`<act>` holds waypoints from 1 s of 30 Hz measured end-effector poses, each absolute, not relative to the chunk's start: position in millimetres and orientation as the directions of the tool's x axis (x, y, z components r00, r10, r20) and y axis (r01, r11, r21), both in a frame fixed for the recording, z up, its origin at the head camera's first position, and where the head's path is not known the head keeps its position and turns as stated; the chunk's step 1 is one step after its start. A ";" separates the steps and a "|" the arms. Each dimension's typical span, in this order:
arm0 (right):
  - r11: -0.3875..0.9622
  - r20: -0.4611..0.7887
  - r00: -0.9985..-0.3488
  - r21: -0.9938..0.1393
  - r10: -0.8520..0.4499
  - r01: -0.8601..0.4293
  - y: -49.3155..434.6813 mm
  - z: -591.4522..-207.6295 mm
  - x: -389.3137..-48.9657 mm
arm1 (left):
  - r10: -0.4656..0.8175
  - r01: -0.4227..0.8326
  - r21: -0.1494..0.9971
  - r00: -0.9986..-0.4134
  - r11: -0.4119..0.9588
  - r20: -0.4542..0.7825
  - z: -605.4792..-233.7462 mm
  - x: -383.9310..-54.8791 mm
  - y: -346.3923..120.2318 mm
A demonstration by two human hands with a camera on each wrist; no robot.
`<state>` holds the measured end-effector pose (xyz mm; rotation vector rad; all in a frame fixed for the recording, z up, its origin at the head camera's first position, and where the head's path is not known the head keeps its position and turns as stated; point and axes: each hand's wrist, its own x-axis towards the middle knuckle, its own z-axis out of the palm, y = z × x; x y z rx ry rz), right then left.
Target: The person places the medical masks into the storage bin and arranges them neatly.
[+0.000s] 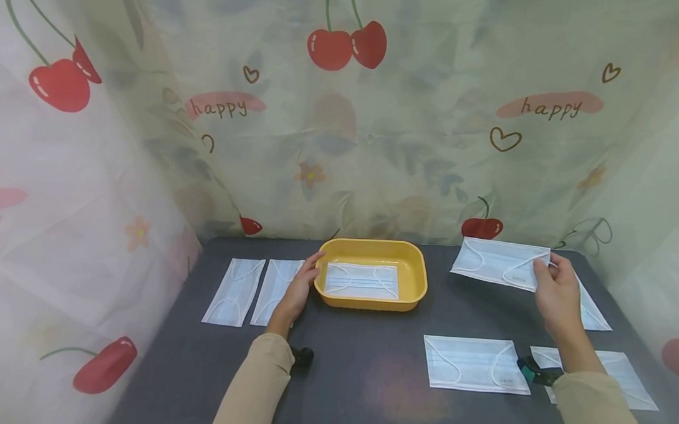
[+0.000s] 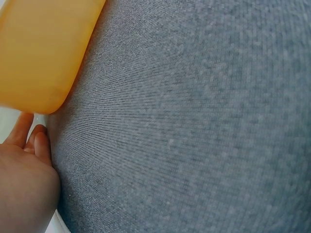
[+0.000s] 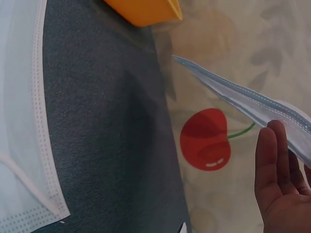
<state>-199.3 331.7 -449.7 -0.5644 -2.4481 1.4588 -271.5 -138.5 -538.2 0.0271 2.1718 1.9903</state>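
My right hand (image 1: pixel 561 298) pinches a pale blue face mask (image 1: pixel 497 264) by its right end, thumb on top, raised over the back right of the table. The right wrist view shows that mask (image 3: pixel 243 99) edge-on, with fingers (image 3: pixel 272 160) under it. A yellow tray (image 1: pixel 370 305) stands at the back middle with one face mask (image 1: pixel 362 281) lying flat inside. At its left side is my left hand (image 1: pixel 297 295), fingers extended along the rim and holding nothing. In the left wrist view the fingers (image 2: pixel 20 130) reach the tray's wall (image 2: pixel 43 58).
Two masks lie left of the tray, one further out (image 1: pixel 232 292) and one partly behind my left hand (image 1: pixel 272 291). On the right lie a front mask (image 1: pixel 474 364), another under my right wrist (image 1: pixel 625 378) and one behind that hand (image 1: pixel 592 311). Printed cloth (image 1: pixel 409 146) borders the grey table (image 1: pixel 356 368).
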 end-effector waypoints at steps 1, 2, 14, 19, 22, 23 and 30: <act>0.423 0.003 -0.897 -0.882 0.442 0.206 330.7 -447.8 -199.5 | 0.147 -0.116 0.989 -0.981 0.094 -0.129 -537.9 -271.3 -138.2; 0.420 0.002 -0.898 -0.884 0.441 0.204 329.8 -445.7 -199.7 | 0.147 -0.115 0.989 -0.981 0.094 -0.128 -537.8 -271.2 -138.1; 0.435 0.063 -0.925 -0.893 0.374 0.115 320.7 -419.2 -198.0 | 0.139 -0.137 0.986 -0.979 0.100 -0.150 -538.3 -272.1 -137.2; 0.396 0.087 -0.936 -0.916 0.342 0.060 315.9 -408.4 -200.1 | 0.146 -0.126 0.989 -0.980 0.083 -0.137 -538.5 -272.1 -138.4; 0.386 0.088 -0.939 -0.921 0.333 0.050 313.6 -402.1 -200.5 | 0.146 -0.122 0.989 -0.980 0.081 -0.133 -538.3 -272.6 -138.3; 0.389 0.085 -0.939 -0.920 0.332 0.054 313.0 -400.3 -200.3 | 0.147 -0.122 0.989 -0.980 0.081 -0.133 -538.2 -272.6 -138.1; 0.401 0.111 -0.942 -0.916 0.316 0.027 305.3 -389.6 -199.9 | 0.154 -0.119 0.991 -0.980 0.068 -0.129 -534.7 -270.6 -137.5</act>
